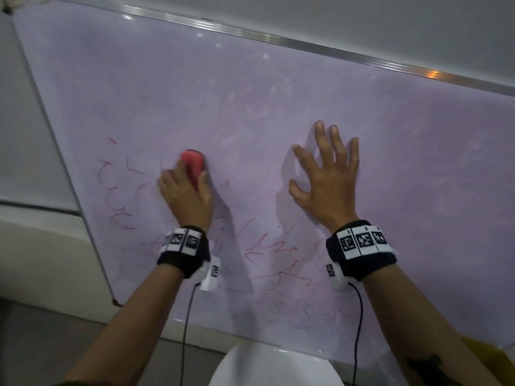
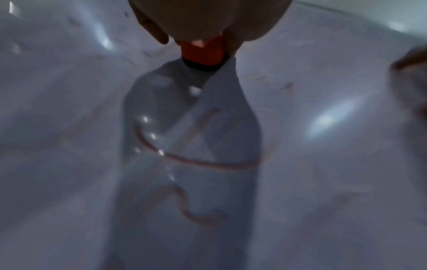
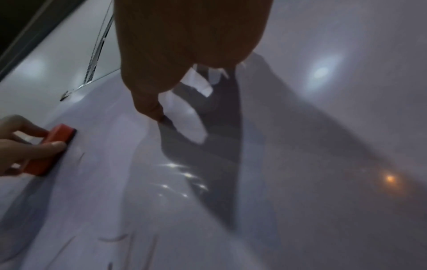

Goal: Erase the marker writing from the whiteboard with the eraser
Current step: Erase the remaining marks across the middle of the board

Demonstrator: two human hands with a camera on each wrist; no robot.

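Fingers (image 1: 204, 178) round eraser (image 1: 193, 165), writing (image 1: 117, 215) beside.

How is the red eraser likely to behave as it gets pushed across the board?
The eraser looks like a stiff block, so it probably keeps its shape. The left hand spans it easily, suggesting it is light. The whiteboard is glossy, so it likely glides.

— Can you read anything on the whiteboard (image 1: 278, 112)?
— No. The red marker writing (image 1: 267, 254) is scrawled and half smeared; no letter or number comes out clearly.
— And the wristbands (image 1: 362, 243)?
— Only black-and-white square code patterns, no words. A small mark stands above them, too tiny to read.
— The eraser (image 1: 193, 165)?
— No label shows.
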